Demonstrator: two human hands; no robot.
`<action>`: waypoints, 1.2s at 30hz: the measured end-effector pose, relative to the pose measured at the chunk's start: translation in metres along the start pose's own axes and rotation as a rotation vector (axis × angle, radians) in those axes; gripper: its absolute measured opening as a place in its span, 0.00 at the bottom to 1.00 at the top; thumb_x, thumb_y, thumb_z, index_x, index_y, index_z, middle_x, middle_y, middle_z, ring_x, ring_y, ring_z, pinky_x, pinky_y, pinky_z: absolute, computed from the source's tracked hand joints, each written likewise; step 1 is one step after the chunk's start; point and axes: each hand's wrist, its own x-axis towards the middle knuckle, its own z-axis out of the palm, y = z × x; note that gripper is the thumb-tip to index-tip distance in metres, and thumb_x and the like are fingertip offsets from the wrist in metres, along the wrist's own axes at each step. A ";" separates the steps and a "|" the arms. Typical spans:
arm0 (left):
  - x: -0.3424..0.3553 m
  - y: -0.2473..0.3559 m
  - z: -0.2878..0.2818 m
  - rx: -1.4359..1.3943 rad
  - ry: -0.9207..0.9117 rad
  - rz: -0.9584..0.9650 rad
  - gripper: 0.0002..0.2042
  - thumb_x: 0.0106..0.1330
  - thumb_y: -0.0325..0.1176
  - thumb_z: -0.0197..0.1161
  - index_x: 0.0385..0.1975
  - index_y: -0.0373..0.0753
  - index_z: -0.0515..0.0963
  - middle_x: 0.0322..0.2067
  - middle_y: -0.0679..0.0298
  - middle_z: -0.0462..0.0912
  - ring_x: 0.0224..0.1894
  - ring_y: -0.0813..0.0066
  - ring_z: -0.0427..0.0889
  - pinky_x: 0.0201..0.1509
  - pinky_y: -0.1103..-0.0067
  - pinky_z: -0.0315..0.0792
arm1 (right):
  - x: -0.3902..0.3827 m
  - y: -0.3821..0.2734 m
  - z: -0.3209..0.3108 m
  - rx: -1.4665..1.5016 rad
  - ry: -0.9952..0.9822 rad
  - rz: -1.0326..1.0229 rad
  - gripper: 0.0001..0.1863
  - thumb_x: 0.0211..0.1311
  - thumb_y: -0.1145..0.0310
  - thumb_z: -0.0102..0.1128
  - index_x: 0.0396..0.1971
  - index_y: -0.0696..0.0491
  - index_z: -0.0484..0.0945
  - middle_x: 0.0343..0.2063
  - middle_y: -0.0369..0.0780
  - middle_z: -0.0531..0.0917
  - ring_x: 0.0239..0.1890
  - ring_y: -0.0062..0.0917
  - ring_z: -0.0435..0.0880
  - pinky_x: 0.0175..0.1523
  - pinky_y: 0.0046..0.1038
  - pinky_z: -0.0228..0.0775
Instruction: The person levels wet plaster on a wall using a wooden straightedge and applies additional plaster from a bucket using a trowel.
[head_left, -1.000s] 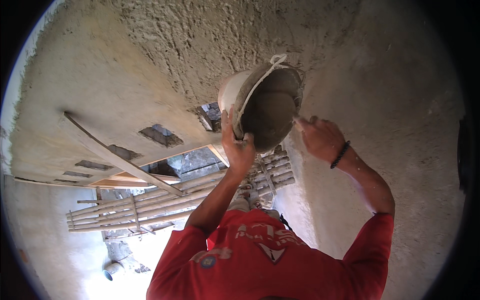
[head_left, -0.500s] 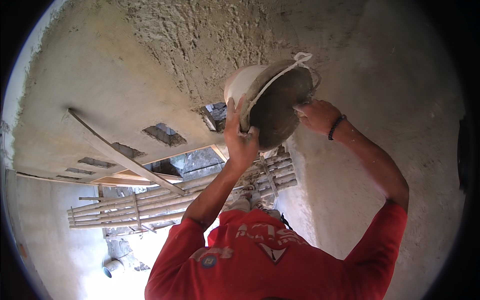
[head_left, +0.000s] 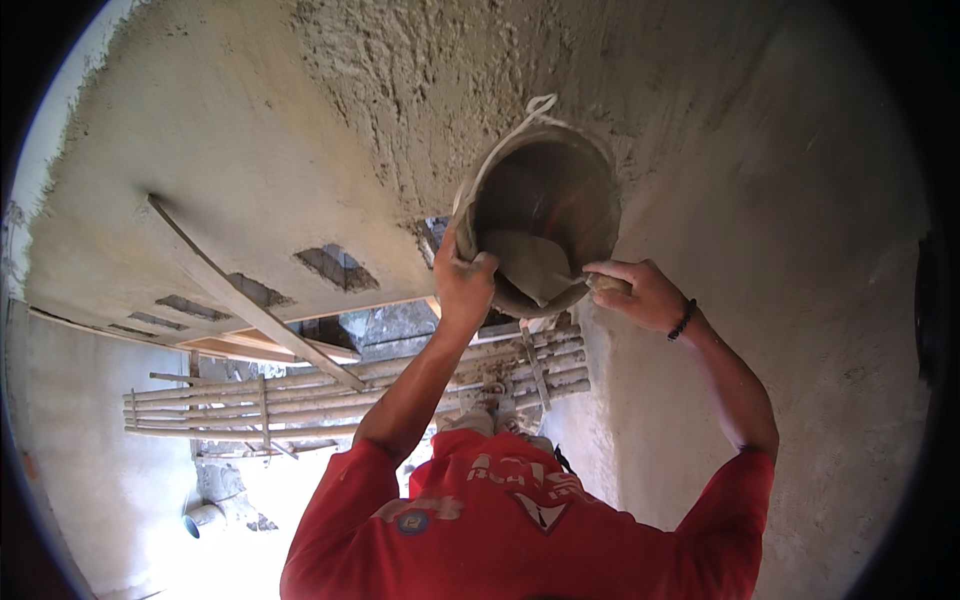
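Observation:
A mortar-smeared bucket (head_left: 545, 185) is tilted with its mouth toward me, close to the rough plastered wall (head_left: 400, 80). My left hand (head_left: 465, 288) grips its rim at the lower left, thumb over the edge. In my right hand (head_left: 648, 297) is the handle of a trowel (head_left: 525, 265); its broad grey blade lies inside the bucket's lower part. A pale rope handle (head_left: 500, 145) runs along the bucket's left rim and loops at the top. How much mortar the bucket holds is hard to make out in its dark interior.
Bamboo-pole scaffolding (head_left: 300, 405) runs below, with my feet (head_left: 492, 395) on or near it. A long wooden board (head_left: 240, 305) leans at the left. Several rectangular openings (head_left: 335, 267) pierce the wall. A smoother plastered wall (head_left: 760, 250) rises on the right.
The bucket has turned so its mouth faces me more fully. My right hand has moved down to the bucket's lower right rim, and the trowel blade now shows inside.

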 end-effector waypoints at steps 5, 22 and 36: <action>-0.003 0.015 -0.024 -0.121 0.103 -0.079 0.21 0.49 0.16 0.51 0.46 0.30 0.71 0.39 0.62 0.78 0.39 0.76 0.76 0.45 0.81 0.69 | -0.009 -0.054 -0.064 -0.169 0.020 -0.090 0.24 0.49 0.71 0.64 0.49 0.57 0.74 0.31 0.43 0.82 0.34 0.25 0.81 0.46 0.27 0.72; -0.050 -0.029 -0.100 -0.047 0.316 -0.182 0.22 0.45 0.17 0.50 0.45 0.31 0.72 0.37 0.64 0.78 0.36 0.78 0.75 0.42 0.83 0.69 | 0.042 -0.137 -0.275 -0.430 0.401 -0.049 0.22 0.57 0.62 0.61 0.51 0.54 0.73 0.27 0.31 0.77 0.24 0.13 0.74 0.27 0.19 0.69; -0.065 -0.051 -0.048 0.037 0.274 -0.125 0.22 0.46 0.18 0.52 0.47 0.30 0.71 0.36 0.62 0.79 0.39 0.74 0.77 0.46 0.81 0.69 | -0.029 0.004 0.002 0.808 -0.228 0.405 0.21 0.54 0.76 0.57 0.49 0.57 0.66 0.31 0.42 0.76 0.24 0.25 0.78 0.26 0.27 0.74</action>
